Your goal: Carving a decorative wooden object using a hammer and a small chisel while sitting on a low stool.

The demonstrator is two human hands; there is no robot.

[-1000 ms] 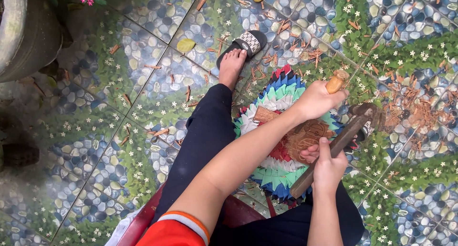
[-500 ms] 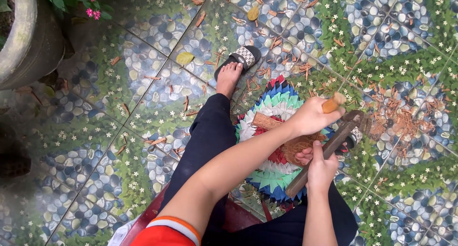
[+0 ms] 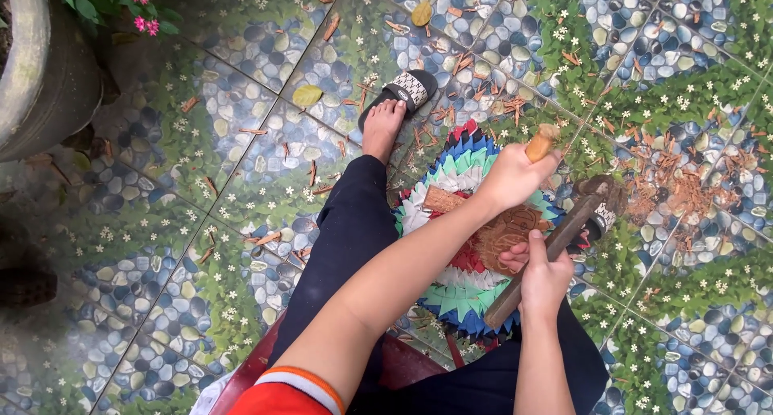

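My left hand [image 3: 514,175] is closed around a chisel with a light wooden handle [image 3: 540,144], held upright over a brown carved piece of wood [image 3: 503,231]. The wood rests on a round, multicoloured patchwork mat [image 3: 451,290] between my legs. My right hand [image 3: 546,276] grips the long wooden handle of a hammer [image 3: 555,246]; its dark head [image 3: 602,196] is raised to the right of the chisel. A smaller block of wood [image 3: 441,199] lies on the mat under my left forearm.
My left foot in a black sandal [image 3: 400,97] stretches out on the pebble-and-flower patterned tiles. Wood chips [image 3: 676,185] lie scattered to the right. A large grey planter [image 3: 44,77] with pink flowers stands at the upper left. I sit on a red stool [image 3: 403,367].
The hammer head has shifted slightly relative to the chisel while the view moved a little. Both hands keep their grips.
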